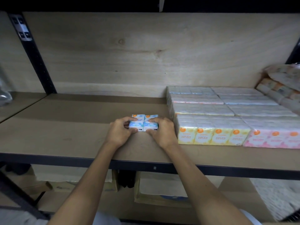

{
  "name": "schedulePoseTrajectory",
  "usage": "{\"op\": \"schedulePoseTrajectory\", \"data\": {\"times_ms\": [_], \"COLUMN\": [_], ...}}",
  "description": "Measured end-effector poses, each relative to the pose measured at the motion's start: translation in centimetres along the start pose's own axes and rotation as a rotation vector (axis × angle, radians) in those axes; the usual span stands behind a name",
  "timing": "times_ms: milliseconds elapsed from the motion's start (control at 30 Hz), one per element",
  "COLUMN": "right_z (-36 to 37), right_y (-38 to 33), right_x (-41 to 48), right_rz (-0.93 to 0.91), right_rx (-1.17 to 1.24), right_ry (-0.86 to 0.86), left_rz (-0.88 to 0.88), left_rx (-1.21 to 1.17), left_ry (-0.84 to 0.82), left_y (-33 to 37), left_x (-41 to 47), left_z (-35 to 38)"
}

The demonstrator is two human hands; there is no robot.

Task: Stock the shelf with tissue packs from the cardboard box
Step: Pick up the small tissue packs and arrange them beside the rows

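Your left hand and right hand each pinch the blue tissue pack on the shelf, just left of the yellow packs. It is probably light, soft and slick-wrapped, so hold it by the ends.

Wooden shelf with tissue packs
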State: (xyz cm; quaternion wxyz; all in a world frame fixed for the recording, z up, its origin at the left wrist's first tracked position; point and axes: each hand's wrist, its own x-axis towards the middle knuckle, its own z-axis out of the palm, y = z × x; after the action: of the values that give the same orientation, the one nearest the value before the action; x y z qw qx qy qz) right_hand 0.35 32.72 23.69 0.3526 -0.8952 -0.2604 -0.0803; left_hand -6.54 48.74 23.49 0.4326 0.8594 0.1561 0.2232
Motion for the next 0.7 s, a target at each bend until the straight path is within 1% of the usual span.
{"op": "schedulePoseTrajectory", "data": {"times_ms": [700], "right_z": [-0.13], "right_y": [-0.06], "right_x": [-0.16], "right_rz": [0.010], "right_rx": [0.031], "right_ry": [-0.006], "left_rz": [0.010], "left_rx": [-0.013], "left_ry": [-0.005], "left_y": [-0.66], "left_x": [0.17], "left_z": [0.22]}}
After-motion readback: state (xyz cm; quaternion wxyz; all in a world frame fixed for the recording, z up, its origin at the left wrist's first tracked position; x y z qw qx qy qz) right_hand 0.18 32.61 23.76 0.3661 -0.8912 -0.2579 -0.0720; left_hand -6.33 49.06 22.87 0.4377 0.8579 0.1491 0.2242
